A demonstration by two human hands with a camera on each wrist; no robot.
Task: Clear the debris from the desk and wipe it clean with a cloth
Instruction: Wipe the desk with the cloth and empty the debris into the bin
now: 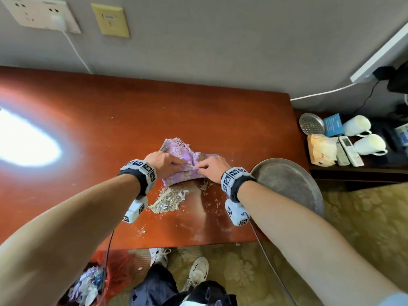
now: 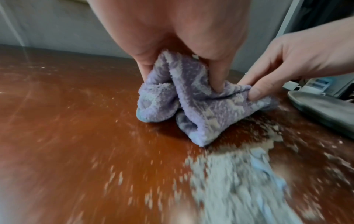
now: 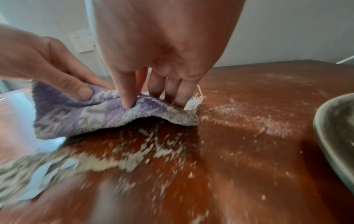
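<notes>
1. Head view's decently lit, but there's a blown-out white glare patch on the left of the desk (image 1: 66,111).
2. Fisheye bends the edges hard.
3. Both wrist views are dimmer, foreground debris (image 2: 235,186) smeared with blur.

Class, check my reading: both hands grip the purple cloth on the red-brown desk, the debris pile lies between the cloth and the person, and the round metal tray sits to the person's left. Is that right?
One detail is wrong: the round metal tray sits to the person's right, beside the right hand, as the head view shows. Both hands, including the left hand, grip the purple cloth, with the debris pile nearer the person.

Head view overhead; wrist views close, sharing cloth (image 1: 181,161).
</notes>
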